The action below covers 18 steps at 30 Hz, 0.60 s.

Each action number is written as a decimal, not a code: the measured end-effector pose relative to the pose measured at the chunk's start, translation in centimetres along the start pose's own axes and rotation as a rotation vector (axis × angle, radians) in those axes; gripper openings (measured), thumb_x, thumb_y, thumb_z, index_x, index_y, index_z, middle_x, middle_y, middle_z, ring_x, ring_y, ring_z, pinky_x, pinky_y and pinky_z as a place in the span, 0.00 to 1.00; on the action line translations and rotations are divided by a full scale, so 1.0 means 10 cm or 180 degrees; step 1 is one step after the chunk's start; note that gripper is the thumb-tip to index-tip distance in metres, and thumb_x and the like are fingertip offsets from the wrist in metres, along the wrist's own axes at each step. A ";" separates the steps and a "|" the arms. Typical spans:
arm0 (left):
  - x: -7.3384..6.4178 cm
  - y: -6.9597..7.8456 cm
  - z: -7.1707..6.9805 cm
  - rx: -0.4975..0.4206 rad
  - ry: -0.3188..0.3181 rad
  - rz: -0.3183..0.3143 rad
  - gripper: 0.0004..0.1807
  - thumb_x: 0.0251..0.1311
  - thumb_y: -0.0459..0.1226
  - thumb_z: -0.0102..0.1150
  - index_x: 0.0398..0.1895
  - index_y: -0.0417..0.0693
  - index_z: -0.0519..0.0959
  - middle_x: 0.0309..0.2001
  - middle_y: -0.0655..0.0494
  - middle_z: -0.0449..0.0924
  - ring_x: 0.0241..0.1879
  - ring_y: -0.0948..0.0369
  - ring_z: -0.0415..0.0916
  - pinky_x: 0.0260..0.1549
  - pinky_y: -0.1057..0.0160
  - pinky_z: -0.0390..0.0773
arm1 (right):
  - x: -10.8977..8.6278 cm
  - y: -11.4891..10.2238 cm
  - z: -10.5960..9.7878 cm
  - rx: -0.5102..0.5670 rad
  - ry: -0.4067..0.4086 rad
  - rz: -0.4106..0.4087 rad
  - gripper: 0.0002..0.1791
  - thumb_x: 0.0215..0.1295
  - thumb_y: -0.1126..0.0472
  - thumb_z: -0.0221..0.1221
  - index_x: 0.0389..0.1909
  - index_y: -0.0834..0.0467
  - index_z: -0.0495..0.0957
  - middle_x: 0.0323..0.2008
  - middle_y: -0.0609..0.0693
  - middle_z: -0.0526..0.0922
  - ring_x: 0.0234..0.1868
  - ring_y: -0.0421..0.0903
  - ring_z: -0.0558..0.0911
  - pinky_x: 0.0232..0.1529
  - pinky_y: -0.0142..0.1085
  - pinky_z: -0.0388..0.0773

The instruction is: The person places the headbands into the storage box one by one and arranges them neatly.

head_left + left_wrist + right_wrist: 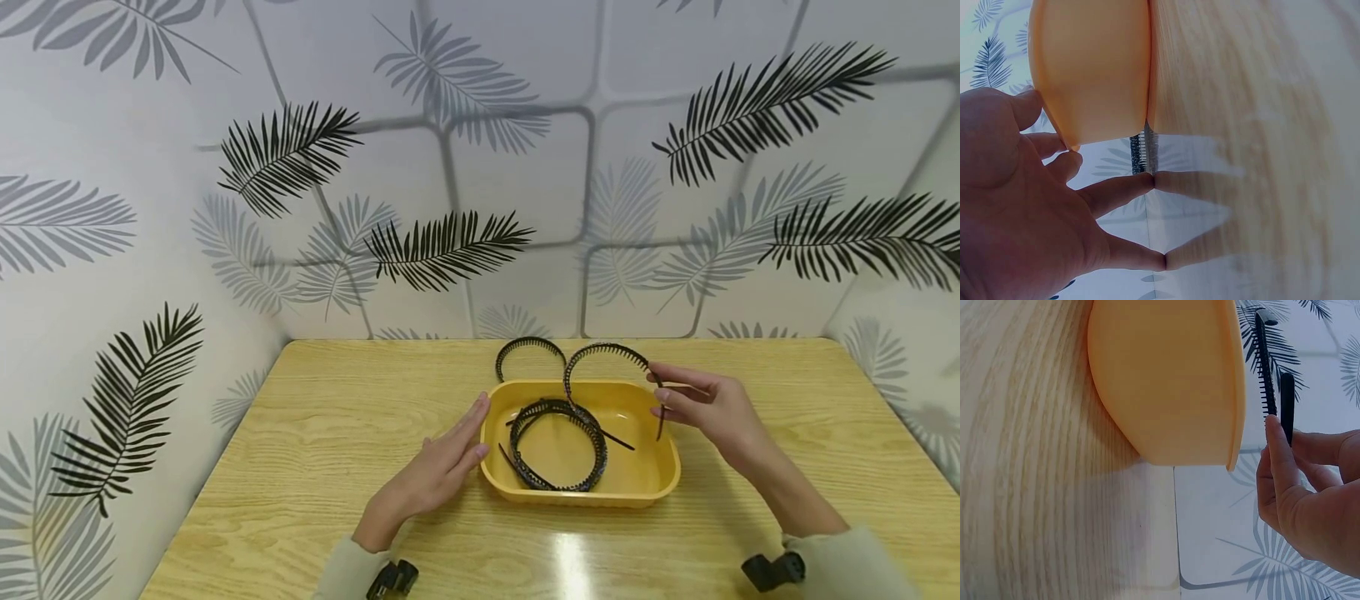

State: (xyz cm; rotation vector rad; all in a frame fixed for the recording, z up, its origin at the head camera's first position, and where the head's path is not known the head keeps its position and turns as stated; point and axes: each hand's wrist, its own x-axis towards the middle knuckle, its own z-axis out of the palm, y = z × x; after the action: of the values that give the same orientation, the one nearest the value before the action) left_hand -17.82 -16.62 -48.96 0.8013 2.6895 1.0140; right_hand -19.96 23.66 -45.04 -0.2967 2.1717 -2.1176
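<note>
A yellow plastic tub point(637, 498) stands on the table in the head view. Several black toothed headbands point(602, 448) lie inside it, overlapping in a ring. My right hand point(723, 412) pinches another black toothed headband point(600, 347) near one end, holding its arch above the tub's right side; the right wrist view shows this headband point(1264, 356) too. My left hand point(435, 471) touches the tub's left rim with its fingers spread and mostly straight. Behind the tub, one more black headband point(529, 342) is on the table, its lower part hidden by the tub.
The light wooden table point(337, 433) reaches back to a wall point(517, 192) with leaf patterns. Another patterned wall point(97, 292) runs along the left. A dark wrist mount point(772, 572) sits on the right wrist, another point(392, 578) on the left.
</note>
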 end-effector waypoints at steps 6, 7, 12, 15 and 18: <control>0.00 -0.01 0.01 0.0009 0.0000 -0.0007 0.35 0.83 0.47 0.39 0.85 0.59 0.40 0.83 0.62 0.35 0.80 0.51 0.43 0.60 0.16 0.42 | -0.01 0.01 0.08 -0.0181 -0.0009 0.0069 0.29 0.73 0.66 0.63 0.70 0.71 0.69 0.55 0.46 0.86 0.47 0.48 0.89 0.48 0.41 0.84; 0.00 -0.01 0.00 0.0007 -0.0006 -0.0011 0.35 0.83 0.47 0.39 0.85 0.59 0.40 0.83 0.63 0.35 0.80 0.51 0.43 0.60 0.16 0.42 | -0.01 0.01 0.09 -0.0194 -0.0013 0.0075 0.29 0.72 0.66 0.63 0.70 0.71 0.69 0.56 0.48 0.85 0.47 0.49 0.89 0.47 0.41 0.84; -0.01 -0.01 0.00 0.0015 -0.0007 0.0003 0.35 0.83 0.47 0.39 0.85 0.59 0.40 0.83 0.62 0.35 0.80 0.49 0.43 0.59 0.16 0.42 | -0.03 0.01 0.17 -0.0241 -0.0076 0.0064 0.28 0.72 0.67 0.63 0.69 0.72 0.70 0.60 0.57 0.83 0.46 0.51 0.89 0.47 0.42 0.84; -0.01 -0.01 0.00 0.0008 -0.0015 0.0005 0.35 0.83 0.48 0.38 0.85 0.59 0.39 0.83 0.62 0.35 0.80 0.49 0.43 0.59 0.16 0.42 | -0.03 0.02 0.21 -0.0237 -0.0117 0.0062 0.28 0.73 0.67 0.62 0.69 0.72 0.70 0.61 0.63 0.80 0.47 0.49 0.89 0.48 0.42 0.84; -0.01 -0.01 0.00 0.0002 -0.0024 0.0000 0.35 0.83 0.48 0.38 0.85 0.59 0.39 0.83 0.63 0.34 0.80 0.50 0.43 0.59 0.16 0.42 | -0.02 0.03 0.25 -0.0213 -0.0153 0.0095 0.27 0.73 0.68 0.62 0.69 0.72 0.70 0.63 0.69 0.77 0.48 0.48 0.88 0.48 0.43 0.84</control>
State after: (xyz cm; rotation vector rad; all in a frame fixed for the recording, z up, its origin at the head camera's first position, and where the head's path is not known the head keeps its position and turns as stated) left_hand -17.80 -16.70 -48.97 0.8036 2.6838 1.0080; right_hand -19.29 21.29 -45.44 -0.3150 2.2089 -2.0045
